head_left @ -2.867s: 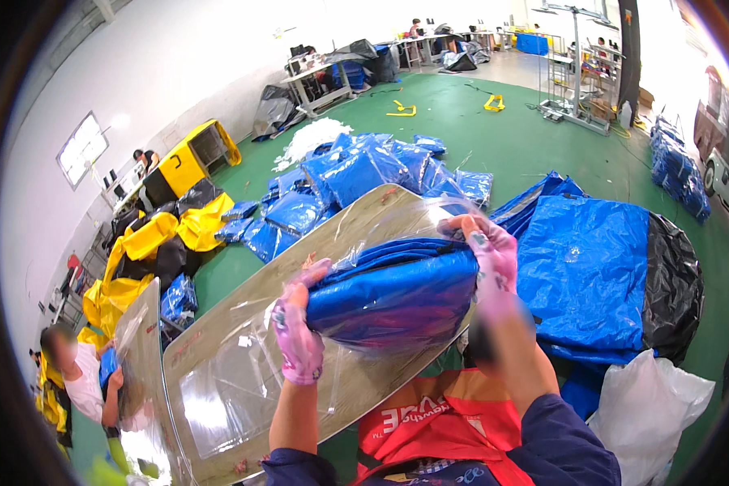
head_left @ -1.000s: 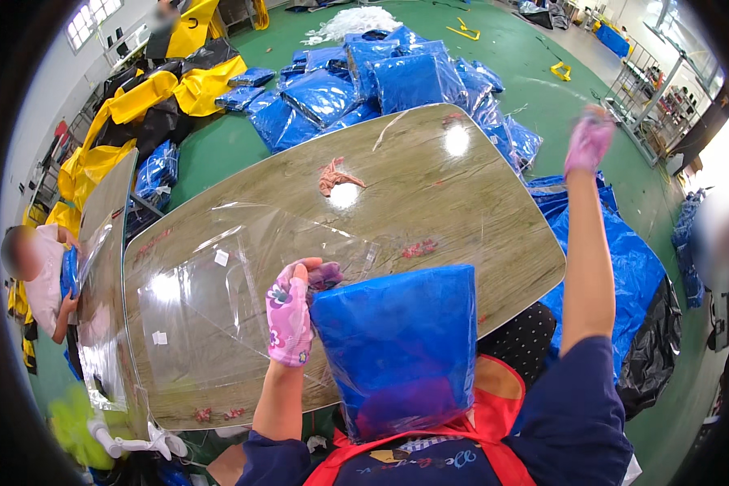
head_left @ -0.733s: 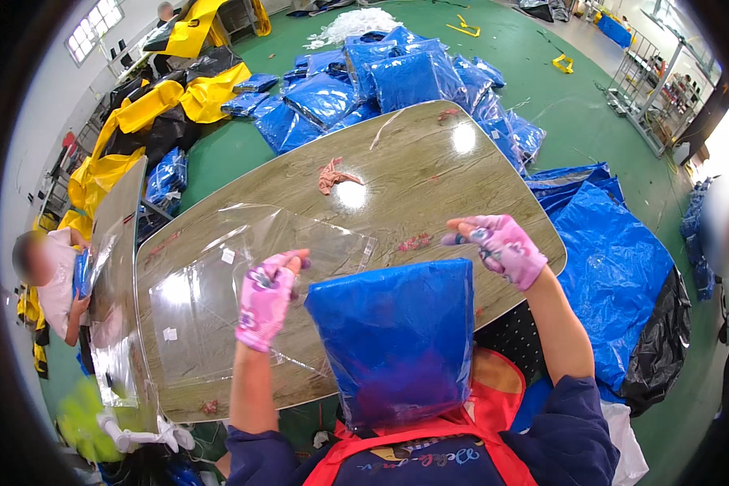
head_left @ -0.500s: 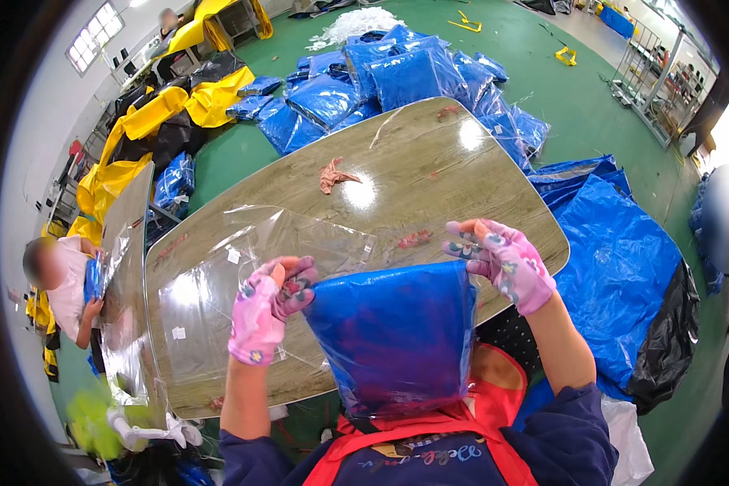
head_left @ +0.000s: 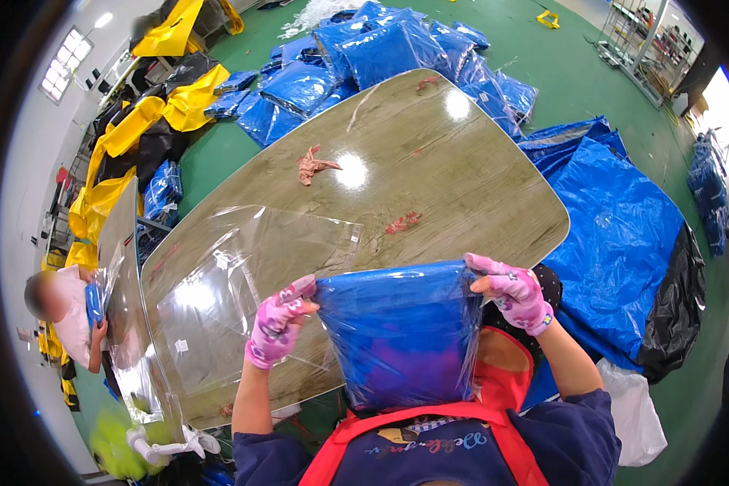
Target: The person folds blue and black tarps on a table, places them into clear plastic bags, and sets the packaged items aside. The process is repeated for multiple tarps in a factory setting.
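Head view: both hands [head_left: 279, 321] [head_left: 513, 293] pinch a blue packet [head_left: 398, 328]; the shirt [head_left: 384, 464] bears cursive lettering [head_left: 449, 442].

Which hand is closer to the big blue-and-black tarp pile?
Right. The right hand is left of the tarp pile, at the right corner of the wrapped blue bundle; the left hand is farther, at its left corner.

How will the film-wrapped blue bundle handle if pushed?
The blue bundle likely slides easily: its clear film looks glossy. That film is visibly wrinkled, so it's probably floppy. The bundle's flat, squarish shape suggests it won't roll.
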A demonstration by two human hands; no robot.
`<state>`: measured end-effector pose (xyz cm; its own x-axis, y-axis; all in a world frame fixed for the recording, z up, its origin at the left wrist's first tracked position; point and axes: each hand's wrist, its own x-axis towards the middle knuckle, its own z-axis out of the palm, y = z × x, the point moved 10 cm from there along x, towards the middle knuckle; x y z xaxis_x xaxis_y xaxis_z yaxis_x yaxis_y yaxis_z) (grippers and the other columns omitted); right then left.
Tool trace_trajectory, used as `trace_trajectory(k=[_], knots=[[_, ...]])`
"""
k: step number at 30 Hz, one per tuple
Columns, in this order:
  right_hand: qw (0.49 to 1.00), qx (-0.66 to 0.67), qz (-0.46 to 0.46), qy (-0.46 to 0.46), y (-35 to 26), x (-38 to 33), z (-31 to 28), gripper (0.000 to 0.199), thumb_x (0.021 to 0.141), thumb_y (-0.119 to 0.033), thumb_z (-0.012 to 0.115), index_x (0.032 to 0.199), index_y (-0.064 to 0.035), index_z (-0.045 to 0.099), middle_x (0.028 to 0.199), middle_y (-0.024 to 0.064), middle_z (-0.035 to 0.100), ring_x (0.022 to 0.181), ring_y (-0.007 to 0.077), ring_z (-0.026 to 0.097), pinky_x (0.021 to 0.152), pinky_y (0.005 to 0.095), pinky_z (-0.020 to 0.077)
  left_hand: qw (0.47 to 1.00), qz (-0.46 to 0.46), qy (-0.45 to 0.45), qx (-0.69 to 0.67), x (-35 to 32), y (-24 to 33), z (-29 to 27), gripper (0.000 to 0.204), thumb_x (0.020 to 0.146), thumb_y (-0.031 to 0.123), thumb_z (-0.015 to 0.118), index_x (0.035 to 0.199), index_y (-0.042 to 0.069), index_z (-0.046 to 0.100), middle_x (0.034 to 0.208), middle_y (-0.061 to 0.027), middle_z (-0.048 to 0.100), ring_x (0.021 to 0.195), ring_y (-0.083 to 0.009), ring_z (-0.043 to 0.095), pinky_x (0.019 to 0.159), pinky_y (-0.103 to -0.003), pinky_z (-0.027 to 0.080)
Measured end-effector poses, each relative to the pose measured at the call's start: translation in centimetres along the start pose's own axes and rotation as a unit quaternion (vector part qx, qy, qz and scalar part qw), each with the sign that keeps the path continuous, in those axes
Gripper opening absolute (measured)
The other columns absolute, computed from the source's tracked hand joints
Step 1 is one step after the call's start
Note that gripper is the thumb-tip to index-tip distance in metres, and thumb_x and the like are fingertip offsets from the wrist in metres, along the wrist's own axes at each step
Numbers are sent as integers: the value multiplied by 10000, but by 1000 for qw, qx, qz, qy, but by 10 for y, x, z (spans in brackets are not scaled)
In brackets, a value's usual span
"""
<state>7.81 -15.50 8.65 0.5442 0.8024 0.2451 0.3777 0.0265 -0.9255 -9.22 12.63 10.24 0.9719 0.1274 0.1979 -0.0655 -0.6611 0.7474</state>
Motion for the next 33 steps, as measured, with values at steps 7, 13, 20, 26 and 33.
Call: trace_trajectory(k=[7, 13, 20, 26, 33], knots=[[975, -158, -154, -37, -21, 2, 4, 491, 795, 132, 585, 1215, -123, 581, 1358, 156, 529, 1150, 325, 592, 877, 367, 522, 963, -98, -6, -251, 49, -10, -21, 389, 830, 142, 674, 1195, 57, 570, 1285, -175, 558, 1014, -292, 626, 861, -412, 508], [948, -276, -108, -114, -45, -3, -15, 324, 737, 47, 649, 1016, -116, 676, 1259, 111, 608, 1095, 300, 618, 803, 358, 540, 883, -182, -411, 134, 100, 33, 100, 765, 725, 733, 615, 1135, 88, 645, 1000, -195, 687, 984, -345, 648, 877, -388, 494], [857, -341, 240, -302, -41, 32, -6, 695, 824, -557, 632, 1284, -55, 492, 1003, 208, 672, 951, 383, 646, 817, 440, 505, 857, -54, -451, 243, 115, 124, 131, 570, 737, 509, 760, 1139, 123, 638, 1018, -137, 667, 923, -280, 658, 808, -372, 504], [985, 51, 33, -159, 8, -30, -48, 596, 840, -339, 703, 1324, -87, 462, 1023, 151, 668, 984, 281, 656, 827, 420, 513, 885, -71, -461, 11, 112, 115, 103, 754, 640, 231, 880, 1271, 30, 520, 1126, -111, 626, 1014, -229, 620, 907, -361, 499], [757, -432, 471, 134, 354, -240, -193, 677, 826, -277, 669, 1430, -146, 394, 1432, 126, 434, 1226, 330, 501, 1035, 508, 372, 977, -139, 159, -32, 264, -32, -197, 578, 917, 246, 609, 1420, 46, 404, 1262, -140, 559, 1184, -250, 531, 931, -361, 482]])
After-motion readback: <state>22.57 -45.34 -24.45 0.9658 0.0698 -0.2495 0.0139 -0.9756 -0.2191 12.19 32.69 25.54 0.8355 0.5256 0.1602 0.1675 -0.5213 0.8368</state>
